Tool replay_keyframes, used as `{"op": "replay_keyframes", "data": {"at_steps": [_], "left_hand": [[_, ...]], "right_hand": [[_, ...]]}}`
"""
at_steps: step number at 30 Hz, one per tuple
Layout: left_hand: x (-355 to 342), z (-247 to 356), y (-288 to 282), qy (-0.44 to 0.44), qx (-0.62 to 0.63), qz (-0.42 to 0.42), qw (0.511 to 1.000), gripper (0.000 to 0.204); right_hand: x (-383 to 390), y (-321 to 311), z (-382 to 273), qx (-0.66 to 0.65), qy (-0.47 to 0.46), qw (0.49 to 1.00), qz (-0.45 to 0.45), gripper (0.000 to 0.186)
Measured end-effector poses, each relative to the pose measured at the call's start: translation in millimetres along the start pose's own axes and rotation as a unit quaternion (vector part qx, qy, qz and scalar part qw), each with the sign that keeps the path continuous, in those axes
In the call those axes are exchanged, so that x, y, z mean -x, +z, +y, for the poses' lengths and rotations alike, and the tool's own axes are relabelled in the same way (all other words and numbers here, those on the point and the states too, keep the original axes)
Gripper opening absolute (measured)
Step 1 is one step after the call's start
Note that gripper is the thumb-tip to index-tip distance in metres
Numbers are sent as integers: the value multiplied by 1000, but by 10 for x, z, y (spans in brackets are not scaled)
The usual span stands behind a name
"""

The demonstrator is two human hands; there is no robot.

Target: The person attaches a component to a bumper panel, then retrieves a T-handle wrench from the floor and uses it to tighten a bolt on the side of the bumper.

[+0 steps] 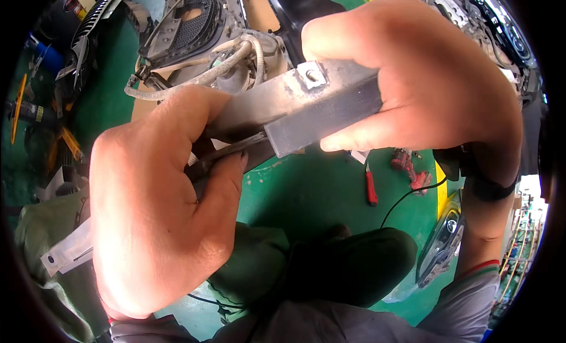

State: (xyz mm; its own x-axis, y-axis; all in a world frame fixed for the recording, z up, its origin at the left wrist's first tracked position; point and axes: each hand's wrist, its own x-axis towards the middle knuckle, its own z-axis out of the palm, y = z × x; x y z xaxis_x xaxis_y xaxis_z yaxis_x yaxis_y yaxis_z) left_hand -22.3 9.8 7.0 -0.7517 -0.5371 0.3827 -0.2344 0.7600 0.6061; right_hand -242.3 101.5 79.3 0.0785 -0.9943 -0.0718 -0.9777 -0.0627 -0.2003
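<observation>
A long grey metal bracket [259, 107] spans the space between my hands, with a small square clip nut [311, 75] on its upper face. My left hand [156, 207] is closed around its left part, and a narrow metal end [68, 251] sticks out beyond that hand at the lower left. At the right end, my right hand [430, 78] pinches the bracket together with a dark rectangular piece [321, 122] lying along its lower side. Whether the two pieces are joined cannot be seen. My left thumb presses near a thin edge below the bracket.
On the green floor lie a red-handled tool [370, 187], a red power tool [413, 172] and a headlight [442, 243]. Ahead stands a dusty car part with hoses [236, 57]. Black trim pieces [88, 36] are at the far left. A dark cable [407, 195] runs past my knee.
</observation>
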Motion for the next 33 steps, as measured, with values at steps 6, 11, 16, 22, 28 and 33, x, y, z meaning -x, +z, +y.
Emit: {"op": "replay_keyframes", "data": {"at_steps": [6, 11, 16, 22, 28, 33], "left_hand": [[-30, 67, 74, -84, 46, -56, 994, 32], [-215, 123, 106, -16, 37, -132, 990, 56], [-339, 141, 112, -26, 56, -213, 975, 42], [-300, 242, 82, -109, 37, -193, 974, 33], [-212, 185, 181, -95, 30, -171, 980, 44], [-358, 253, 121, -74, -11, -212, 974, 43]], "right_hand": [[142, 205, 160, 106, -92, 987, 74, 46], [128, 312, 194, 69, -120, 986, 98, 52], [239, 258, 168, 61, -46, 996, 38, 50], [913, -267, 893, -171, 8, 963, 209, 74], [694, 437, 1097, -576, -42, 762, 292, 36], [374, 674, 993, -421, -31, 810, 407, 36]]}}
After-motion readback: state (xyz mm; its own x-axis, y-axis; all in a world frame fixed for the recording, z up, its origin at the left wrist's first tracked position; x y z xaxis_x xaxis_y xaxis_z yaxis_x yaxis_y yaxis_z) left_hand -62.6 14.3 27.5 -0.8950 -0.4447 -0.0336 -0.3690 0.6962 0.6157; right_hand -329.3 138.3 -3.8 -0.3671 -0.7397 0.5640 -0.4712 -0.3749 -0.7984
